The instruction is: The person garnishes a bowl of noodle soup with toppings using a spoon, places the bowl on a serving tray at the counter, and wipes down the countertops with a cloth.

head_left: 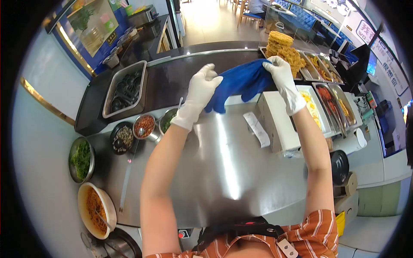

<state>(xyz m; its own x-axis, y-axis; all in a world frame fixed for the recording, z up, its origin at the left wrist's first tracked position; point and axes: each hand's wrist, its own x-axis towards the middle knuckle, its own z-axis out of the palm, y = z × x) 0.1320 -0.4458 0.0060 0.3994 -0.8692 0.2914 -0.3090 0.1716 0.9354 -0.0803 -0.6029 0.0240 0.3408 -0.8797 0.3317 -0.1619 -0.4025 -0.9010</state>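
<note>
A blue cloth point(241, 81) is stretched in the air between my hands over the far part of the steel counter point(215, 172). My left hand point(200, 90), in a white glove, pinches its left end with the fingers closed. In a matching glove, my right hand point(282, 77) grips the upper right corner of the cloth. The lower edge hangs in loose folds. Below the cloth, a printed paper slip point(257, 130) lies on the counter. Beside it, under my right forearm, stands a white box point(279, 124).
Bowls of peanuts point(144, 125), chopped bits point(124, 137) and leafy greens point(81, 160) line the left side, with a tub of red-brown food point(97, 210) nearer. A tray of black spoons point(128, 90) stands behind them. Fried noodle cakes point(282, 47) and food trays point(329, 103) are right.
</note>
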